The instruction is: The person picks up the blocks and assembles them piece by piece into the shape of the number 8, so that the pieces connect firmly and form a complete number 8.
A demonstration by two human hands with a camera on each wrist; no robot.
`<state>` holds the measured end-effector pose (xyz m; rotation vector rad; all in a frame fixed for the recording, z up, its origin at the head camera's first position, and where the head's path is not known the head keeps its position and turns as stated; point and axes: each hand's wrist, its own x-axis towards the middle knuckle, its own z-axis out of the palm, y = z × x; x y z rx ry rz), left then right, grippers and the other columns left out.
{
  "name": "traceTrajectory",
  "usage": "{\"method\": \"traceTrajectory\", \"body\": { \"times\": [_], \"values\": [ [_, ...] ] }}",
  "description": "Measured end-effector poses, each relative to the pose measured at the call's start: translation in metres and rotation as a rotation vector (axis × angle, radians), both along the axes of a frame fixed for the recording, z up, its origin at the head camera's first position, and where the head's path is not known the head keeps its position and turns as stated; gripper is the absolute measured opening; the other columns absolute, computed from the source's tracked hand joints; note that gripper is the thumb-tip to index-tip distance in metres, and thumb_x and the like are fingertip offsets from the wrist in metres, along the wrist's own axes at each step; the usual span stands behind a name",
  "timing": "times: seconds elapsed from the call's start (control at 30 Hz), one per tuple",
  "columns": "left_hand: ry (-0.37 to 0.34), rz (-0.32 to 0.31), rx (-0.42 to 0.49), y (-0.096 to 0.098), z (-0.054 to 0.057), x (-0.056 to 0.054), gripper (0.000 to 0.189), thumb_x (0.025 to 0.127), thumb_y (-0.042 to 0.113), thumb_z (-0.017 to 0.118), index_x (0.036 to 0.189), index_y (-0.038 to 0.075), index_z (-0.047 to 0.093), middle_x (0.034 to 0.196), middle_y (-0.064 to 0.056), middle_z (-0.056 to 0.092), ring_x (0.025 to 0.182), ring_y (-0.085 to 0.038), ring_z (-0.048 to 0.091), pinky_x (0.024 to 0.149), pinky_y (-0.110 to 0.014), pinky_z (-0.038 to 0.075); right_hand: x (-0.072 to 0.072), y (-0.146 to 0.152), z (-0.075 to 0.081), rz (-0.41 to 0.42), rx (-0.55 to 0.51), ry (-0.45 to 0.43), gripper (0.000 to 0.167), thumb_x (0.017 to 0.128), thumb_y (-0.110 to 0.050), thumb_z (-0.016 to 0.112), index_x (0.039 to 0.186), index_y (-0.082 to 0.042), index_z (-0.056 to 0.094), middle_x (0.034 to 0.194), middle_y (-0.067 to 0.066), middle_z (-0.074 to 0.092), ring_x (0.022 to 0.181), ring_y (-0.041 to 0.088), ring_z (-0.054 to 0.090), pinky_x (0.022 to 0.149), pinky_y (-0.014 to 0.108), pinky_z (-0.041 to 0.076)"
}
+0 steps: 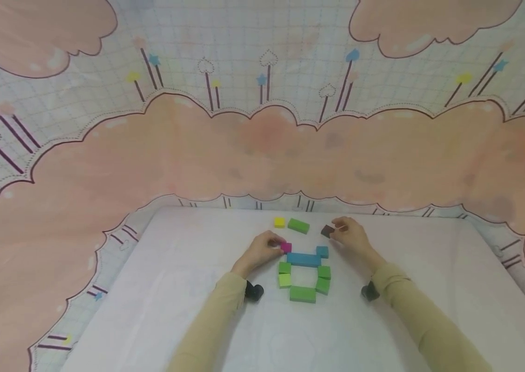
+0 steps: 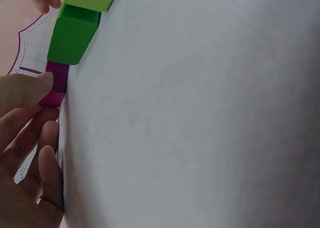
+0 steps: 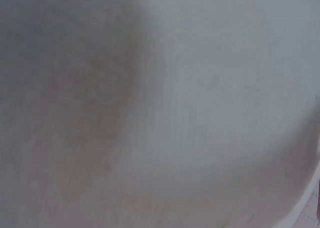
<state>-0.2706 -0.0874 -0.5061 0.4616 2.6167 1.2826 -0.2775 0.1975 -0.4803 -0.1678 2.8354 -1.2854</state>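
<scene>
My left hand point(image 1: 261, 251) pinches a small magenta block point(image 1: 286, 248) at the left end of a long blue block point(image 1: 304, 260). In the left wrist view the thumb lies on the magenta block point(image 2: 59, 81) with the fingers on its other side. Farther back, my right hand point(image 1: 352, 236) holds a dark brown block point(image 1: 327, 231) at its fingertips. A small blue block point(image 1: 322, 252) sits at the long block's right end. Below, green blocks point(image 1: 324, 272) run down both sides to a wide green block point(image 1: 302, 294), forming a ring. The right wrist view shows mostly white cloth.
Behind the ring lie a yellow block point(image 1: 279, 222) and a green oblong block point(image 1: 298, 226). Everything stands on a white cloth-covered table point(image 1: 160, 289), and a patterned curtain point(image 1: 262, 150) hangs beyond its far edge.
</scene>
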Motion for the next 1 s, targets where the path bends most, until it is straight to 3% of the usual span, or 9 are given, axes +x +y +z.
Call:
{"method": "traceTrajectory", "body": {
  "times": [0.33,1.0],
  "values": [
    [0.020,-0.009,-0.004,0.002,-0.003,0.000,0.029,0.083,0.013,0.070,0.112,0.010,0.068,0.110,-0.007,0.064,0.107,-0.023,0.058,0.097,-0.040,0.047,-0.001,-0.005,-0.012,-0.057,0.025,-0.073,0.043,0.088,-0.012,0.063,0.128,-0.001,0.052,0.124,0.022,0.055,0.117,0.039,0.052,0.099,0.050,0.045],
    [0.005,0.009,-0.002,0.001,-0.001,0.001,0.029,0.084,0.012,0.069,0.113,0.011,0.068,0.110,-0.006,0.064,0.107,-0.023,0.058,0.098,-0.041,0.046,-0.004,-0.012,-0.012,-0.073,0.083,-0.054,0.041,0.089,-0.012,0.060,0.127,0.002,0.053,0.126,0.025,0.055,0.119,0.041,0.051,0.101,0.052,0.042]
  ]
}}
